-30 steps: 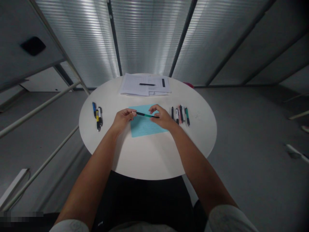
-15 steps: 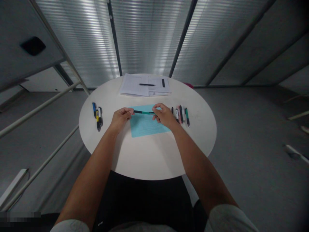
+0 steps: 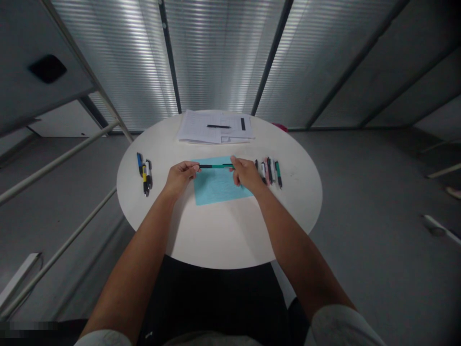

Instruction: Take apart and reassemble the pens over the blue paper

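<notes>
A green pen with a black grip [image 3: 217,166] is held level between my two hands, above a light blue sheet of paper [image 3: 212,192]. My left hand [image 3: 180,177] pinches the black end between thumb and fingers. At the other end, my right hand [image 3: 246,174] is closed around the green part, its thumb up by the end. The fingers of the right hand hide the pen's far tip. Faint marks show on the blue sheet, too small to read.
Blue, yellow and white pens [image 3: 145,175] lie on the left of the round white table [image 3: 223,240]. Several more pens [image 3: 270,171] lie in a row right of my right hand. Stacked papers [image 3: 200,127] with a black pen [image 3: 219,126] on top lie at the back.
My right hand has shifted slightly right along the pen, and its fingers have curled in with the thumb at the pen's end. My left hand keeps its pinch.
</notes>
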`<state>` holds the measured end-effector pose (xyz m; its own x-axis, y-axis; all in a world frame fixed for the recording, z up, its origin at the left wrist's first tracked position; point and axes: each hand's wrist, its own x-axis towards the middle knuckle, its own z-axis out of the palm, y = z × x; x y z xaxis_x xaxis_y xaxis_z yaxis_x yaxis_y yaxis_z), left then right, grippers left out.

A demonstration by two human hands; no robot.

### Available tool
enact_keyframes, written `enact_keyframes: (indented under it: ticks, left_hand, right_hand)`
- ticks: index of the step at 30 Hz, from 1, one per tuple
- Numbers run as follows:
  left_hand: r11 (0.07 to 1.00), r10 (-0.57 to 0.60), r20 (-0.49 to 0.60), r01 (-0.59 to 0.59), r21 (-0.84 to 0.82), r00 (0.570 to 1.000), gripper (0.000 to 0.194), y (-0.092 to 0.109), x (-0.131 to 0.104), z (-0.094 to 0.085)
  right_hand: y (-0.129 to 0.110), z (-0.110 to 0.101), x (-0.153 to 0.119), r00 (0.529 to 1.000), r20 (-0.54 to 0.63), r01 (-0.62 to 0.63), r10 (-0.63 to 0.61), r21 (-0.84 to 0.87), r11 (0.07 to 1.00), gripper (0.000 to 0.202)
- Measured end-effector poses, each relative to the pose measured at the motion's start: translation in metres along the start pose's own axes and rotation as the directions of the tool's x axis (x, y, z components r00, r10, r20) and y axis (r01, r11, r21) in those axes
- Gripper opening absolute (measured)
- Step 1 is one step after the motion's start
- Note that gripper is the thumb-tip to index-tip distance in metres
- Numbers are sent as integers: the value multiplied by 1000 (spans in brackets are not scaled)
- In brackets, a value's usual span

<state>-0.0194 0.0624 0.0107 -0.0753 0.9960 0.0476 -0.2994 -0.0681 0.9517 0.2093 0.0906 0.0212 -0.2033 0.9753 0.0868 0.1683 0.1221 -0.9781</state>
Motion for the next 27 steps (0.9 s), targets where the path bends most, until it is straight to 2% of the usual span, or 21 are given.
enact_keyframes:
  ticks: [10,15,17,19,22,25,27]
  left_hand:
    - [1000,0,-5,0,-19,1000,23,0,0,-1]
    - [1000,-3,-8,3,12,1000,23,-1,1,-3]
    - [999,7,8,-8,51,1000,22,-1,-1,-2]
    - [994,4,41,-9,112,999,23,-1,-4,2]
    - [975,-19,133,-11,222,991,22,0,-10,8]
    - [891,113,224,-198,408,968,19,-3,-10,6]
    - [795,249,163,-298,528,955,24,-7,-7,1]
  right_hand:
    - [-5,1,-1,1000,13,6,-6,-3,1000,54]
    - [-1,-1,-1,995,49,89,-90,30,996,47]
    - [0,1,0,994,9,104,-104,54,993,47]
    - [-1,5,2,988,-85,135,-126,105,985,44]
    - [-6,11,4,973,-192,177,-128,268,947,42]
    - [-14,7,3,983,-165,149,-77,481,864,41]
    - [-18,-1,1,989,-138,124,-57,549,827,40]
